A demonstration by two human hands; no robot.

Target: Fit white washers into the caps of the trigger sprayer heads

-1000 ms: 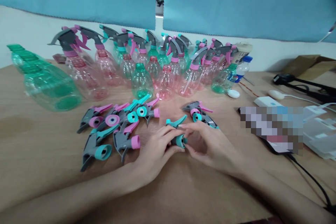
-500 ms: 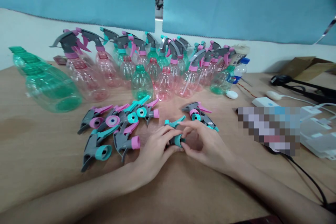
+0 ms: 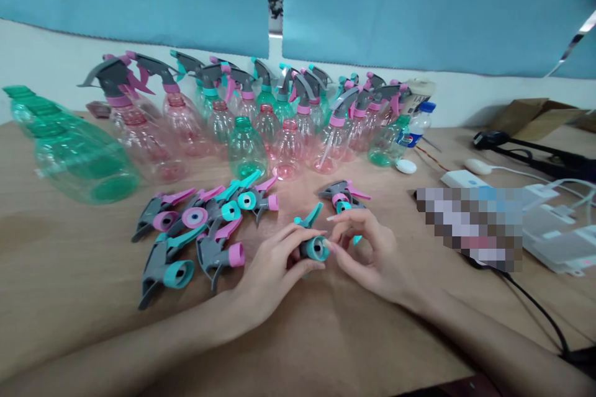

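Observation:
My left hand [image 3: 284, 254] grips a grey and teal trigger spray head [image 3: 317, 249], its teal collar turned toward me and to the right. Fingers bent, my right hand [image 3: 372, 254] has its fingertips at the collar's right rim. A small pale spot shows at those tips; whether it is a nail or a tiny part I cannot make out. Left of my hands lie several loose spray heads [image 3: 170, 273] with pink or teal collars. More spray heads [image 3: 342, 195] lie just behind my right hand, which partly hides them.
Clear pink bottles [image 3: 286, 152] and green bottles [image 3: 88, 161] stand in rows at the back, some with spray heads on. A white oval object [image 3: 406, 166], a blue-capped bottle [image 3: 421, 124], a power strip [image 3: 465, 183], cables and a cardboard box [image 3: 531, 116] are at the right.
The held spray head has turned so its collar opening faces me more. My right fingers have shifted slightly, from around the collar to its right rim. The whole view has moved a little.

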